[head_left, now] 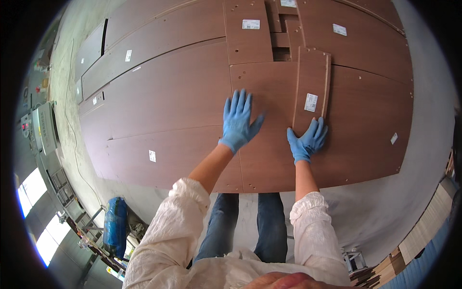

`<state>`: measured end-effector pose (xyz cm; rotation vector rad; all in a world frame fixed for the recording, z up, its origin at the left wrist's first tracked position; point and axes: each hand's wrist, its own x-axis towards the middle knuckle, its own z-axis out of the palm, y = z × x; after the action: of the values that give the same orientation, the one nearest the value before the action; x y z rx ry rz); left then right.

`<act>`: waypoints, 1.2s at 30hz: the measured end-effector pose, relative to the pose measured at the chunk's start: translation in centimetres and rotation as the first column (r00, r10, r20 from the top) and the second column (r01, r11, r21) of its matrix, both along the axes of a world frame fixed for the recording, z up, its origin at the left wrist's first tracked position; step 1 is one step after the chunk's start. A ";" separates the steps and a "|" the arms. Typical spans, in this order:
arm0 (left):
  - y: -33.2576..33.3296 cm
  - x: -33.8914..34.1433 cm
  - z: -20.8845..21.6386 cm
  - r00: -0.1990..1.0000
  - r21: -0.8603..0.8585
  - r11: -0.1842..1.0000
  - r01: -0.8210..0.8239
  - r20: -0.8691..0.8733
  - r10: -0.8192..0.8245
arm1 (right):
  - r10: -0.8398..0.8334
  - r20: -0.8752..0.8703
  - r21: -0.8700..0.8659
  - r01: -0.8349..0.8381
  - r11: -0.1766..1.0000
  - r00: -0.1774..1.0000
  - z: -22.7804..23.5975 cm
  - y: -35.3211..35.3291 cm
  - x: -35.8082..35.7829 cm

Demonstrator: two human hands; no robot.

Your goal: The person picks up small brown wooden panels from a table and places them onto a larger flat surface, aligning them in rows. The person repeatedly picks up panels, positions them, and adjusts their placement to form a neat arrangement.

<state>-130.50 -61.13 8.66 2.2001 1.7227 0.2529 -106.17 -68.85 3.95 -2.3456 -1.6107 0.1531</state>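
My left hand (237, 124), in a blue glove, is open with its fingers stretched out over a large brown panel (192, 91); I cannot tell whether the palm presses on it. At the near end of a narrow brown board (310, 72) is my gloved right hand (307, 140). Its thumb lies by the board's left edge and its fingers by the right one, so the hand spans that end. The narrow board rests on top of the other panels and carries a white label (311, 102). Its right edge shows a lighter groove.
Several brown panels with white labels and drilled holes lie side by side, including a shorter board (248, 43) at the far middle. Small gaps (281, 41) show beside it. A blue wrapped bundle (115, 226) stands lower left. Stacked boards (428, 224) are at the lower right.
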 end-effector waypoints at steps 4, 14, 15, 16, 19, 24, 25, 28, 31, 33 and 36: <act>-7.5 -2.6 5.0 0.998 -0.085 0.996 -0.015 0.066 0.021 | -0.042 -0.006 -0.079 0.041 0.996 0.999 4.4 0.8 -0.5; -12.0 -1.2 18.3 0.383 -0.667 0.741 -0.077 0.666 0.640 | -0.236 -0.947 -0.181 0.245 0.953 0.218 27.4 -5.8 -5.2; -11.5 -1.2 20.4 0.260 -0.709 0.705 -0.013 0.678 0.687 | -0.163 -0.974 -0.136 0.171 0.976 0.157 29.8 -8.0 -6.2; -11.4 -1.6 22.5 0.135 -0.739 0.671 0.057 0.672 0.728 | -0.096 -0.919 -0.074 0.071 0.995 0.382 31.7 -9.9 -7.6; -12.5 -4.5 29.3 -0.038 -0.853 0.448 0.267 0.455 0.890 | 0.363 -0.584 0.135 -0.355 0.925 0.726 36.8 -14.5 -11.0; -18.8 -12.3 36.2 -0.240 -0.908 0.419 -0.010 0.409 0.880 | 0.598 -0.486 0.128 -0.625 0.770 0.637 41.8 -17.8 -16.6; -20.2 -14.1 36.9 -0.325 -0.872 0.489 0.012 0.459 0.827 | 0.537 -0.620 0.118 -0.608 0.785 0.572 42.1 -17.9 -17.8; -25.6 -19.6 39.7 -0.463 -0.851 0.525 0.007 0.463 0.756 | 0.298 -0.784 -0.117 -0.600 0.791 0.544 43.6 -18.5 -21.9; -30.8 -22.7 42.7 -0.585 -0.806 0.583 -0.105 0.524 0.619 | 0.289 -0.794 -0.259 -0.728 0.635 0.535 44.3 -17.1 -26.0; -34.5 -24.3 45.5 -0.641 -0.813 0.544 -0.209 0.534 0.552 | 0.168 -0.961 -0.101 -0.845 0.525 0.219 45.6 -17.7 -28.9; -39.7 -27.0 48.4 -0.725 -0.814 0.514 -0.271 0.524 0.447 | 0.256 -0.929 -0.133 -0.887 0.442 0.266 47.3 -19.5 -33.6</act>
<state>-157.46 -100.83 57.10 -0.2200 1.1259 1.6432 -139.81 -88.34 51.26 -1.1733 -1.9439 2.0054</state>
